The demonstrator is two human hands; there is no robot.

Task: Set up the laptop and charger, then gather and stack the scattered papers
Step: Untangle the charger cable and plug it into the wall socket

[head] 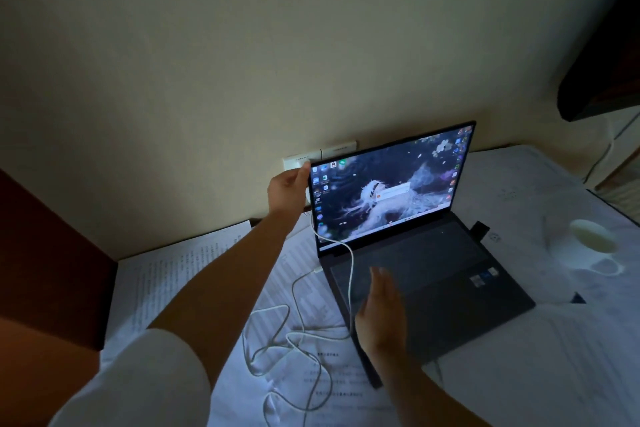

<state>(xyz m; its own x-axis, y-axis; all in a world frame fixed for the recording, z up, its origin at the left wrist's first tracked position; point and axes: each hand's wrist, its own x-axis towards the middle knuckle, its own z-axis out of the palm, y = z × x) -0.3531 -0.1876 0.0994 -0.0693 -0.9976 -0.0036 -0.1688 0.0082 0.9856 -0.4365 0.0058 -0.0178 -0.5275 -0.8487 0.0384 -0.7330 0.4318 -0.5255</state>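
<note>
dim room, glow from laptop screen, dark corners, wide-angle bending, soft blur

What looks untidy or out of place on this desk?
The white cable lies in loose tangled loops on the papers left of the laptop. The printed sheets are scattered and overlap at different angles, and the laptop sits on top of some of them. Nothing looks spilled or damaged.

A dim room: plain cream wall with white wall sockets.
</note>
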